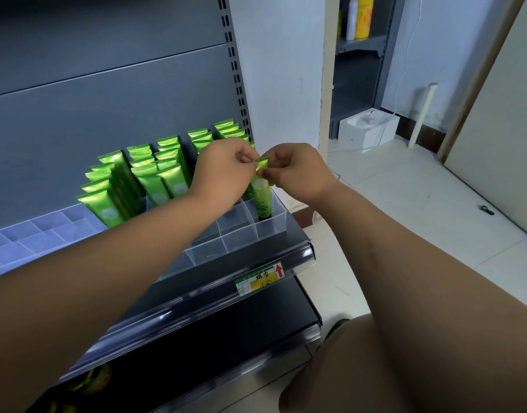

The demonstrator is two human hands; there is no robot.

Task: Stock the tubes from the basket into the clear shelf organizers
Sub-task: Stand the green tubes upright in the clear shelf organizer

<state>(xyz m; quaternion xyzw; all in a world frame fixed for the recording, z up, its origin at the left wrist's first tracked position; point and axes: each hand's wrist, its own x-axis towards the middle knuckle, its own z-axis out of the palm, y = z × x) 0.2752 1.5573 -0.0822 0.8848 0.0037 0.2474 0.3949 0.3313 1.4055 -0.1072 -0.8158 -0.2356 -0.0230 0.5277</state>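
1 head camera looks forward and down, near the clear organizer [268, 226].

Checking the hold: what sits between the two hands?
Head view: the flat top of a tube, pinched by the left hand and right hand; its lower end stands in the organizer.

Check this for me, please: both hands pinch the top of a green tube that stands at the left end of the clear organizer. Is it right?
Not quite. In the head view the left hand and the right hand do pinch the top of the green tube, but it stands at the right end of the clear organizer, not the left.
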